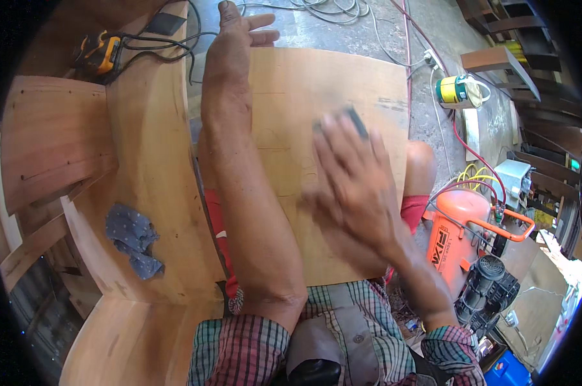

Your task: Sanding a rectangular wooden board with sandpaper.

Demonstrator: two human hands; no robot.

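Head view, with the clock read from its middle: a wooden board (281, 174) lies across the person's lap, covering the centre and reaching up towards 12 o'clock. Near 2 o'clock, the right hand (353, 180) is clamped over a dark flat pad (358, 123) against the board's face; the hand is blurred, and the pad shows only past the fingertips. The left forearm runs along the board's left side, ending in the left hand (241, 29) just beyond the far edge, between 11 and 12, its fingers spread apart. A larger wooden panel (159, 128) stretches along 9 o'clock, and a dotted grey-blue cloth (131, 235) lies crumpled at about half past 8. Towards 10 sits a yellow-and-black power tool (105, 54). A green-and-yellow can (454, 92) is on the floor at 2 o'clock, with an orange compressor (447, 225) between 3 and 4.
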